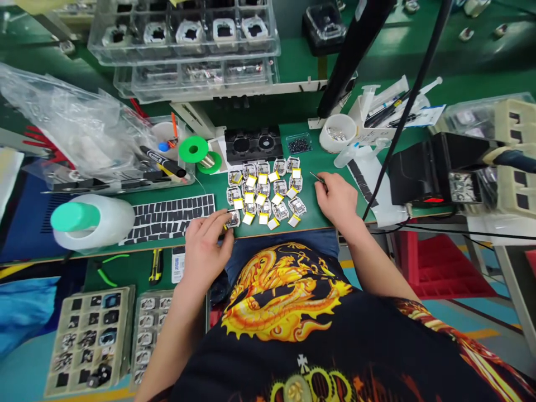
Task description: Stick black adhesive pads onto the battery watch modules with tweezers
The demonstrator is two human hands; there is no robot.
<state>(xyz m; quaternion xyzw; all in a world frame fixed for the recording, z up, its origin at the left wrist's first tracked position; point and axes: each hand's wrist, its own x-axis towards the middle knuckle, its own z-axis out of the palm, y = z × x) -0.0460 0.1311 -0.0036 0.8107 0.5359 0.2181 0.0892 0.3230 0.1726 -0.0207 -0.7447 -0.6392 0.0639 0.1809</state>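
Note:
Several small silver parts with yellow and white tabs (pixel 264 192) lie in rows on the green bench mat. My left hand (pixel 207 245) is at the near-left end of the rows, fingers pinched on one such part (pixel 233 219) at the mat's front edge. My right hand (pixel 337 200) rests to the right of the rows, closed around thin metal tweezers (pixel 317 177) whose tip points toward the parts.
A sheet of black pads (pixel 167 219) and a white roll with a green core (pixel 90 221) lie left. A black fixture (pixel 253 144), a green spool (pixel 193 149), a white cup (pixel 337 133) and clear stacked trays (pixel 184 33) stand behind. Trays of parts (pixel 90 338) sit lower left.

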